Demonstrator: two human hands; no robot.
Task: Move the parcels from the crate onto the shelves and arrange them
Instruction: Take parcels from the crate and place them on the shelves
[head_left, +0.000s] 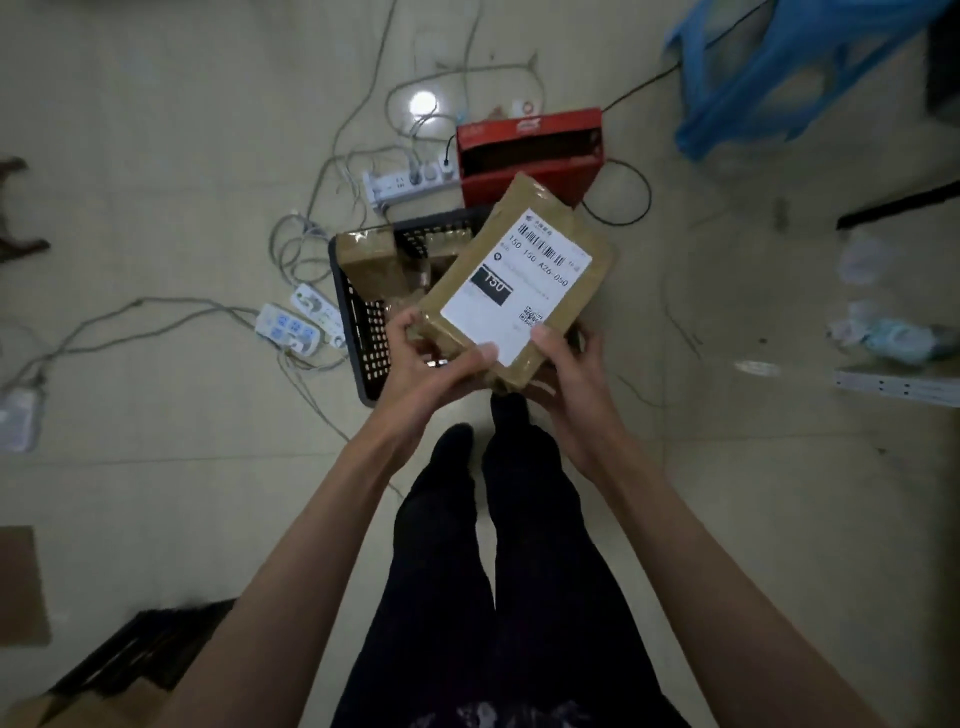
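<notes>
Both my hands hold a brown taped parcel (519, 275) with a white shipping label, lifted above the black plastic crate (363, 332) on the floor. My left hand (431, 358) grips the parcel's near left corner, thumb on the label's edge. My right hand (563, 374) grips the near right corner, thumb on the label. Inside the crate lie more brown parcels; one (366, 254) sits at its far left corner. The held parcel hides much of the crate. No shelf surface is plainly in view.
A red open box (530, 150) stands just behind the crate. Power strips (410, 179) and tangled cables (301, 244) spread over the floor to the left. A blue plastic bag (779, 67) is at the top right, a white metal rail (893, 387) at right, cardboard (104, 686) at bottom left.
</notes>
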